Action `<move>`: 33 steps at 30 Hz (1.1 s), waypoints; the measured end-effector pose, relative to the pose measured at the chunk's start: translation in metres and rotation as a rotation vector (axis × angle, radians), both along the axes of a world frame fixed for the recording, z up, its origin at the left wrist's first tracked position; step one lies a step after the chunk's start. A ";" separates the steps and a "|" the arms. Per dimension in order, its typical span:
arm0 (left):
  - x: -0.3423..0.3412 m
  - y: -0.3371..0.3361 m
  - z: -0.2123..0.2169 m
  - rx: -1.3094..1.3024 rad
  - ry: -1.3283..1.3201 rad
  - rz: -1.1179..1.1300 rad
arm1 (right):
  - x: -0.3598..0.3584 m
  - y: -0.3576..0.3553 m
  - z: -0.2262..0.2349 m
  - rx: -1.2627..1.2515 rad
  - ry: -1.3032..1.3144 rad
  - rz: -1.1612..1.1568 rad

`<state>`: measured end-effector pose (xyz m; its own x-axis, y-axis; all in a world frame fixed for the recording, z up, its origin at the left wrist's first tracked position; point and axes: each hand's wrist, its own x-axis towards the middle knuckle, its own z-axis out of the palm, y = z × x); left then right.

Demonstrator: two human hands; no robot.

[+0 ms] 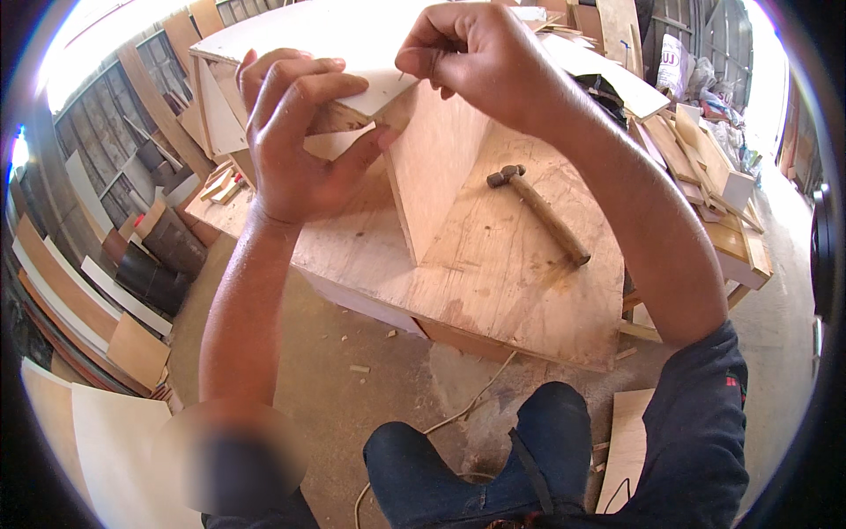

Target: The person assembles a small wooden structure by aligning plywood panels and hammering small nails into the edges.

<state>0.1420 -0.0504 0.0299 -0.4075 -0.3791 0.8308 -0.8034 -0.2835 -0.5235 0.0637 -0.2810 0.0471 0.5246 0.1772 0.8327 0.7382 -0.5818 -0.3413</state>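
My left hand (304,132) grips the corner of a white-topped wooden panel (383,88), its fingers over the top and thumb below the edge. Just right of it, my right hand (480,66) is closed in a pinch. A thin nail (403,77) shows beneath those fingertips, by the panel's corner; most of it is hidden. Under the corner an upright plywood board (441,167) stands on the plywood worktable (493,291). A hammer (539,214) with a wooden handle lies on the table, right of the board and below my right forearm.
Wood offcuts (705,167) are piled at the right, beside plastic bags (705,88). Long boards (79,291) lean along the left side. A pale cable (467,401) crosses the floor near my knees, and a plywood piece (626,441) lies at lower right.
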 end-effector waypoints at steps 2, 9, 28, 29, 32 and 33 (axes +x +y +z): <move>-0.003 0.002 0.002 0.015 -0.005 0.041 | -0.004 -0.002 0.010 0.004 0.031 0.013; 0.005 0.002 0.000 0.007 -0.026 0.076 | -0.011 0.000 0.021 0.087 0.276 0.039; -0.002 -0.007 -0.006 -0.042 -0.038 0.140 | 0.030 -0.003 -0.009 -0.050 -0.231 -0.112; 0.000 -0.008 -0.007 -0.038 -0.038 0.140 | 0.030 -0.003 -0.010 -0.041 -0.234 -0.111; 0.006 -0.015 -0.010 -0.060 -0.002 0.044 | 0.042 -0.002 -0.012 -0.023 -0.286 -0.102; 0.007 -0.017 -0.010 -0.085 -0.029 0.052 | 0.046 -0.002 -0.013 -0.017 -0.336 -0.094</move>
